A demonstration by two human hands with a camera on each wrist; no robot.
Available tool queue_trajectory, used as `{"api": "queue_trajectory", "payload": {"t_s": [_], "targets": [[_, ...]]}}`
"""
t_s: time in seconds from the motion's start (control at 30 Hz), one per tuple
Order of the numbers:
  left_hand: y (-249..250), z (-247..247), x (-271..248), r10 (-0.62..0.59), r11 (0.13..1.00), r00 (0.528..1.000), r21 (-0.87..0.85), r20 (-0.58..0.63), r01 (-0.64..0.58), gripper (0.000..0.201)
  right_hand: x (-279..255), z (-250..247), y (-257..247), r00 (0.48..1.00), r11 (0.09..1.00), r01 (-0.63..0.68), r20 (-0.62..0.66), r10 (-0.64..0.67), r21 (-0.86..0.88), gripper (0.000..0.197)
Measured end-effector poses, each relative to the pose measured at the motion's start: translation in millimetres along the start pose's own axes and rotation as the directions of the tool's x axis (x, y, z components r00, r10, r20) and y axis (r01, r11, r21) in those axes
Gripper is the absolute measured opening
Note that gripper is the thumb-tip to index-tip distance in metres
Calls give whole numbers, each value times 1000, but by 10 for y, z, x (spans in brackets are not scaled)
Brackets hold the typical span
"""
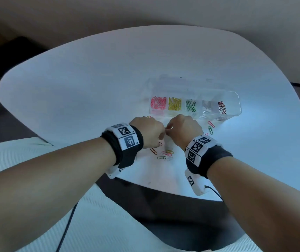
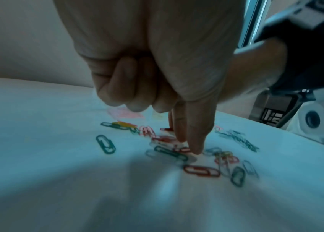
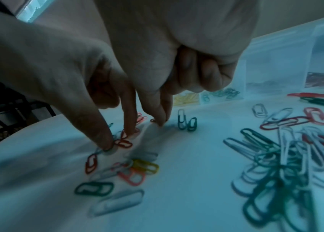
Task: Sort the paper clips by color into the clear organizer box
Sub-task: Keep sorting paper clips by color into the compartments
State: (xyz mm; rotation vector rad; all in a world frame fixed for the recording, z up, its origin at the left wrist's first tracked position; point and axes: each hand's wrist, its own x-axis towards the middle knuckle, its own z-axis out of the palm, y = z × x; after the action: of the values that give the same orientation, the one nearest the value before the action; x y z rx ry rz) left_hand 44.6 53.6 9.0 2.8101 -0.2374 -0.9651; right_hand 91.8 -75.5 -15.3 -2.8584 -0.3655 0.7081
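- Left grip (image 1: 151, 131): outer fingers curled into the palm, thumb and forefinger extended down, tips meeting on the counter (image 1: 91, 79) among loose clips. Whether a clip sits between the tips, cannot tell; blur hides the contact in the left wrist view.
- Right grip (image 1: 183, 130): same posture, outer fingers curled, thumb and forefinger tips (image 3: 162, 120) down on the surface just beside the left hand's. No clip visible in the pinch; cannot tell.
- Loose paper clips (image 3: 288, 158): mixed scatter near the front edge of the counter, under and to the right of both hands. Green, red, white, pink, yellow overlap; the right-hand heap looks tangled.
- Clear organizer box (image 1: 236, 102): just beyond the hands, toward the middle of the counter. Pink (image 1: 158, 104), yellow (image 1: 174, 103), green (image 1: 190, 106), pale (image 1: 210, 106) and red (image 1: 222, 107) compartments already part filled.
- Risk, judged: interlocked clips may lift as a chain, dropping a wrong colour into a compartment.
- Risk: both hands work touching-close; one may knock the other's clip loose.
- Risk: flat clips on a smooth top may skid from the fingertips toward the front edge and fall.
- Risk: white clips read poorly against the pale counter; easy to overlook.
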Motion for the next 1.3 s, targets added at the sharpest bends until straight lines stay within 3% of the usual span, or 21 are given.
{"api": "queue_trajectory", "payload": {"t_s": [0.13, 0.27, 0.47, 0.57, 0.63, 0.7, 0.77, 0.83, 0.9, 1.03, 1.1, 1.13, 1.17, 1.23, 1.27, 1.3], "targets": [[39, 96, 51, -5, 999, 1000, 41, -5, 5, 19, 0, 21, 31, 1000, 993, 9, 22, -7, -116, 23], [87, 97, 62, -7, 998, 1000, 63, -8, 7, 15, -33, -20, 145, 996, 993, -28, 84, 38, -116, 25], [93, 91, 70, -11, 999, 999, 35, -36, 12, 17, -111, -38, 310, 994, 993, -73, 76, 80, -93, 23], [114, -22, 25, -49, 995, 994, -94, -94, 40, 17, -155, -80, 410, 994, 972, -101, 67, 89, 210, 22], [136, -112, 0, -77, 944, 991, -327, -107, 38, 23, -210, -132, 476, 989, 827, -144, 92, 111, 543, 25], [176, -191, -28, -54, 799, 995, -601, -80, -6, 28, -286, -178, 571, 968, 539, -251, 209, 138, 804, 32], [198, -248, -55, -40, 479, 999, -878, -7, 13, 27, -372, -254, 673, 943, 250, -334, 321, 90, 909, 33], [211, -308, -102, -23, 133, 995, -986, 98, 100, 32, -447, -398, 758, 939, 127, -344, 341, 47, 930, 30], [237, -336, -113, 23, -1, 995, -995, 97, 97, 40, -509, -579, 831, 958, 108, -286, 285, 27, 952, 29], [337, -427, -145, 38, -143, 998, -988, 46, 51, 39, -525, -913, 938, 986, 155, -167, 164, 34, 974, 31], [419, -476, -133, 28, -174, 999, -984, 29, 33, 31, -459, -1028, 1023, 983, 238, -184, 177, 50, 954, 29], [458, -496, -117, 15, -181, 1000, -983, 25, 27, 24, -421, -1070, 1060, 981, 345, -195, 185, 63, 918, 25], [495, -516, -92, -1, -182, 1000, -983, 26, 25, 17, -397, -1114, 1113, 981, 519, -192, 176, 80, 833, 19], [572, -547, -23, -47, -138, 998, -990, 41, 34, 17, -357, -1154, 1275, 989, 864, -146, 103, 109, 482, 7], [616, -556, 23, -78, -78, 996, -996, 48, 42, 19, -345, -1148, 1372, 992, 945, -127, 60, 114, 301, 7], [665, -558, 80, -110, -4, 993, -999, 52, 52, 21, -352, -1146, 1456, 990, 971, -136, 51, 128, 197, 9]]}}
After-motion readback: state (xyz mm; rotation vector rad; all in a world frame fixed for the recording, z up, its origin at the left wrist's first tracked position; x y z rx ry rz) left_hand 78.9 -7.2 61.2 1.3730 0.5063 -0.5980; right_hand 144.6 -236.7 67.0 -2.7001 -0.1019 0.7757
